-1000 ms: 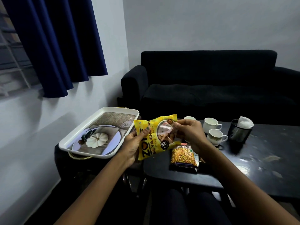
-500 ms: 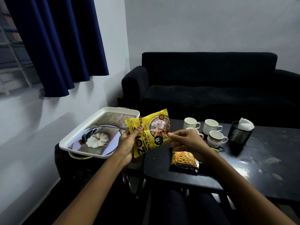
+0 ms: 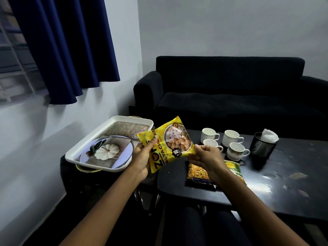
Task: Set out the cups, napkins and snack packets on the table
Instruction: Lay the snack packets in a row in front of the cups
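Currently both hands hold one yellow snack packet [image 3: 168, 144] in the air, tilted, just off the near left corner of the dark table [image 3: 276, 185]. Left hand [image 3: 142, 158] grips the packet's lower left edge, thumb laid across the printed front. Right hand [image 3: 206, 157] pinches the packet's lower right corner, fingers curled.

Using the table as landmark: four white cups [image 3: 237, 150] cluster toward its far left part, close together, handles pointing right. Just right of the cups stands a black holder [image 3: 262, 148] with white napkins [image 3: 269, 134] sticking out of the top. On the near left part of the table lie two more packets, side by side and partly hidden under the right wrist: an orange-and-black packet [image 3: 197, 174] and a green packet [image 3: 234, 168].

Left of the table, on a low dark stand, sits a white tray [image 3: 106, 125] with a printed pumpkin picture on its floor. Behind the table is a black sofa [image 3: 230, 96]; a navy curtain [image 3: 67, 47] hangs over the window on the left wall.
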The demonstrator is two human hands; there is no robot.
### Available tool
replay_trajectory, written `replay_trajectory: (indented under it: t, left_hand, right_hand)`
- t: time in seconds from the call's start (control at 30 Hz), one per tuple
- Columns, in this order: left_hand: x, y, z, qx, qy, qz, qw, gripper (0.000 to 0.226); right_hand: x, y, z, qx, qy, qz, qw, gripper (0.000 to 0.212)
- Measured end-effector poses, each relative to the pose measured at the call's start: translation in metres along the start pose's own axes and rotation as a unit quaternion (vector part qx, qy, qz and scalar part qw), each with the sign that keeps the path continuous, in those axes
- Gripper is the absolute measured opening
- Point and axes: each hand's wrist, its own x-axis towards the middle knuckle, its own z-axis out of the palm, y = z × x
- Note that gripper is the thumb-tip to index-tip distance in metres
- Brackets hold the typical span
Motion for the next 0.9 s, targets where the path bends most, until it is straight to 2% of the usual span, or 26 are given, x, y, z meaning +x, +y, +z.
replay_trajectory:
  t: [0.1, 0.17, 0.23, 0.33, 0.4, 0.5, 0.6, 0.73, 0.83, 0.9]
  left_hand:
    - [-0.001, 0.003, -0.002, 0.054, 0.002, 0.031, 0.998, 0.026]
    - [-0.002, 0.005, -0.001, 0.121, -0.012, 0.071, 0.990, 0.021]
    - [-0.006, 0.007, 0.002, 0.187, -0.054, 0.112, 0.974, 0.017]
    - [-0.012, 0.012, 0.008, 0.269, -0.130, 0.131, 0.945, 0.028]
    - [-0.015, 0.017, 0.011, 0.300, -0.161, 0.141, 0.930, 0.042]
    - [-0.016, 0.023, 0.010, 0.295, -0.156, 0.136, 0.933, 0.055]
    - [-0.013, 0.029, 0.006, 0.315, -0.140, 0.140, 0.928, 0.064]
    - [-0.009, 0.030, 0.004, 0.246, -0.122, 0.123, 0.954, 0.060]
    - [-0.008, 0.021, 0.005, 0.175, -0.105, 0.055, 0.977, 0.080]
    - [-0.011, 0.010, 0.011, 0.167, -0.118, 0.010, 0.979, 0.096]
  right_hand:
    - [0.001, 0.001, -0.001, -0.094, 0.027, -0.047, 0.994, 0.014]
    - [0.002, -0.006, -0.002, -0.150, 0.031, -0.110, 0.982, 0.028]
    - [0.001, -0.017, -0.001, -0.223, 0.021, -0.198, 0.954, 0.039]
    - [0.002, -0.031, 0.004, -0.372, -0.048, -0.272, 0.886, 0.048]
    - [0.002, -0.035, 0.007, -0.398, -0.123, -0.235, 0.878, 0.050]
    - [0.001, -0.034, 0.006, -0.362, -0.183, -0.180, 0.896, 0.032]
    - [0.000, -0.028, 0.005, -0.264, -0.175, -0.164, 0.934, 0.016]
    - [0.000, -0.020, -0.001, -0.142, -0.115, -0.125, 0.975, 0.015]
    - [0.001, -0.017, -0.010, -0.080, -0.066, -0.077, 0.992, 0.020]
    - [0.002, -0.015, -0.016, -0.044, -0.052, -0.039, 0.997, 0.038]
